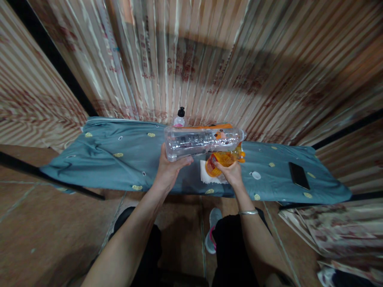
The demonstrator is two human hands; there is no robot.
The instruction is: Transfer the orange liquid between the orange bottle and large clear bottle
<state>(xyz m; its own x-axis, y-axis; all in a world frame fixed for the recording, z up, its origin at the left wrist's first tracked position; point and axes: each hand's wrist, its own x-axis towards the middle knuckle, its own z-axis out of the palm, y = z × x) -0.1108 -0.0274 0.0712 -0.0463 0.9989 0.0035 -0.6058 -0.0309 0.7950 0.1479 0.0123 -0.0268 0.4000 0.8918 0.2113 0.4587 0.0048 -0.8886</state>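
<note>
A large clear plastic bottle [191,141] with an orange label lies sideways in the air above the bench cloth, its neck pointing right. My left hand [170,165] is wrapped round its base end. Below and to the right, my right hand [231,171] grips a smaller bottle of orange-yellow liquid [215,164], tilted, with its orange cap end [242,156] toward the upper right. The clear bottle partly hides this one. A white tissue [205,175] lies beneath the orange bottle.
A teal cloth [107,171] covers the narrow bench. Behind the clear bottle stands a small bottle with a black top [181,113]. A black phone [298,175] and a white round piece [255,175] lie at the right. Striped curtains [185,71] hang behind, between dark metal poles [56,59].
</note>
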